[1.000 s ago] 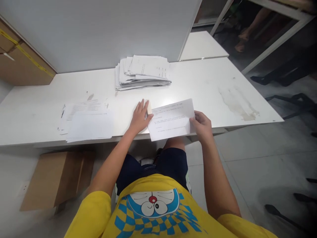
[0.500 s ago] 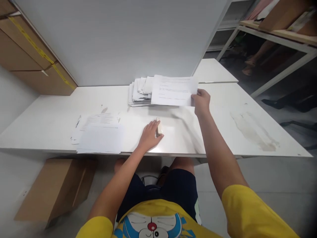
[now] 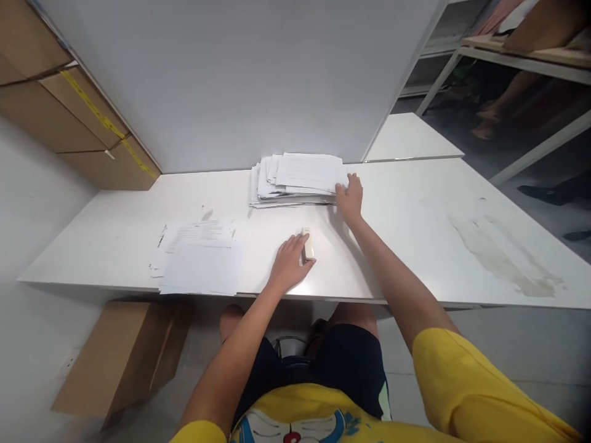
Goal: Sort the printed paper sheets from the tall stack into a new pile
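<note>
I sit at a white table [image 3: 415, 215]. My left hand [image 3: 290, 261] lies flat near the front edge, fingers together, touching a small beige stapler [image 3: 306, 244] at its right side. My right hand [image 3: 349, 195] reaches far across to a stack of printed papers [image 3: 295, 178] by the back panel. Its fingers rest on the right edge of the top sheet, and whether they pinch it I cannot make out. A second, smaller pile of sheets [image 3: 198, 261] lies left of my left hand.
A white partition [image 3: 240, 80] stands behind the table. Cardboard boxes [image 3: 69, 104] are stacked at the left, and another box [image 3: 120, 357] sits on the floor under the table. A brown stain [image 3: 503, 258] marks the table's right part. Another person's legs [image 3: 498, 104] show at far right.
My right hand carried the printed sheet from the front of the table to the far stack and laid it on top. My left hand stayed by the stapler. The view tilted upward.
</note>
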`<action>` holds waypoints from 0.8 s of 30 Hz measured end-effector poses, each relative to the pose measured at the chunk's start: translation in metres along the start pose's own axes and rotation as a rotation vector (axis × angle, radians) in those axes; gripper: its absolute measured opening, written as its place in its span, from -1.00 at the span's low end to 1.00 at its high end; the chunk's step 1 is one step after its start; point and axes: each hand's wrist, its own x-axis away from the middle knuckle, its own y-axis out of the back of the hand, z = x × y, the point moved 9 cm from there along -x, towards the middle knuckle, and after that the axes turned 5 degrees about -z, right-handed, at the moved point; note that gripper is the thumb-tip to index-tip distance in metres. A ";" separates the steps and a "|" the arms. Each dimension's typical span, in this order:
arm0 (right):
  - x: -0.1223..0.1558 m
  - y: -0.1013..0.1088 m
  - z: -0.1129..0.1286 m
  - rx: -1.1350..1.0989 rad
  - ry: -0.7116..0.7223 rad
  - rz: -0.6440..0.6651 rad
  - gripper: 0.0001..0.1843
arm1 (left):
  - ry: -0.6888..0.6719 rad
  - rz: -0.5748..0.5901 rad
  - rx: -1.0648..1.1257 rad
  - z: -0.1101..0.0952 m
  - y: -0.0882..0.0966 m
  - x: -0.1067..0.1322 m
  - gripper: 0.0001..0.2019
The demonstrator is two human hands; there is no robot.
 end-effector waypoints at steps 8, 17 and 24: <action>0.242 -0.061 0.184 -0.087 0.615 0.803 -0.35 | -0.026 -0.015 -0.059 -0.004 -0.006 -0.004 -0.34; 0.322 -0.141 0.209 0.412 0.630 1.096 -0.27 | -0.009 -0.056 -0.081 0.000 -0.001 -0.007 -0.36; 0.299 -0.116 0.179 0.514 0.488 0.971 -0.05 | -0.028 -0.110 -0.173 -0.004 -0.006 -0.007 -0.37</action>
